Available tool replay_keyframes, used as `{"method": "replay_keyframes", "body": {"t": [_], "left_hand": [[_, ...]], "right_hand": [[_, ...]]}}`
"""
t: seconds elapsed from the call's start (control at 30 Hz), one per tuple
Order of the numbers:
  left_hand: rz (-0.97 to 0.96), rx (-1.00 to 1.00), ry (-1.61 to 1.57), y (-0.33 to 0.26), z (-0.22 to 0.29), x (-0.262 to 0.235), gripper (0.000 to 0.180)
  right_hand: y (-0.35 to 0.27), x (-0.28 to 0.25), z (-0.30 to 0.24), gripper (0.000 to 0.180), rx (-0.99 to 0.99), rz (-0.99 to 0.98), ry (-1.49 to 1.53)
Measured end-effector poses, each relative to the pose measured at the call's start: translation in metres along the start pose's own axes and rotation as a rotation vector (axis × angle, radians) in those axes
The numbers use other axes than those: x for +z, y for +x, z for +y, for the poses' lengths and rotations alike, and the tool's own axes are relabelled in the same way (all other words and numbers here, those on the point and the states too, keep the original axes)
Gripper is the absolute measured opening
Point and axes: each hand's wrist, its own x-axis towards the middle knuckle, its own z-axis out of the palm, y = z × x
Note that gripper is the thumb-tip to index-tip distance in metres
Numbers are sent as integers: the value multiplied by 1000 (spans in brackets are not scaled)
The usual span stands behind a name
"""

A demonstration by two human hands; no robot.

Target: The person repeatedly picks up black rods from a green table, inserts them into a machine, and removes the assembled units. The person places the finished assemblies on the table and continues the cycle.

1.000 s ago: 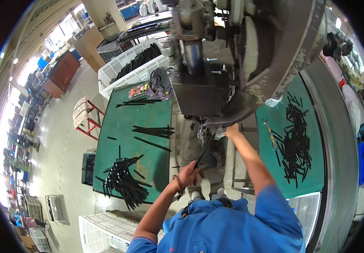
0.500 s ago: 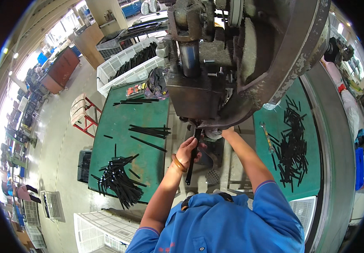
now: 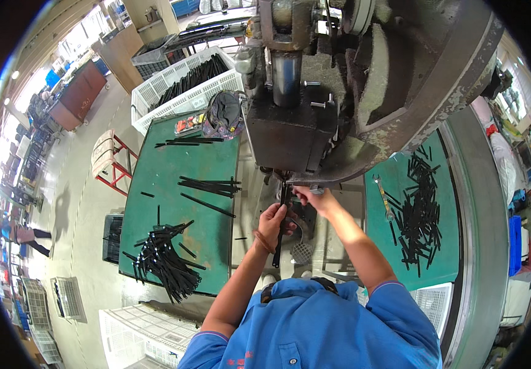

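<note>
One view only, the head camera. Your left hand (image 3: 273,220) is closed around a long black strip (image 3: 281,222), gripped near its middle, the strip standing nearly upright with its top under the press head (image 3: 290,132). Your right hand (image 3: 307,194) sits just beside the strip's upper end, fingers pinched there; whether they actually grip it, I cannot tell. The strip looks thin, stiff and light, probably metal, so edges may bite. Hold it mid-length, fingers clear of the die. Left of your left hand lies a loose pile of black strips (image 3: 166,258) on the green table (image 3: 154,178); right of your right hand, another heap (image 3: 418,212).
</note>
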Motion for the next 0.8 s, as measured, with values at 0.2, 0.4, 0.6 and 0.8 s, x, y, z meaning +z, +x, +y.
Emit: {"method": "replay_keyframes", "body": {"t": [0.2,0.4,0.6,0.8], "left_hand": [[-30,-24,-30,-1,3,7,17],[-49,-39,-86,1,4,5,15],[-38,-67,-157,3,2,1,18],[67,-99,-183,-1,-10,0,24]], "right_hand": [[14,11,29,14,-5,77,18],[18,5,29,18,154,159,27],[-14,-4,17,14,3,290,-5],[-44,38,47,13,-79,127,64]]}}
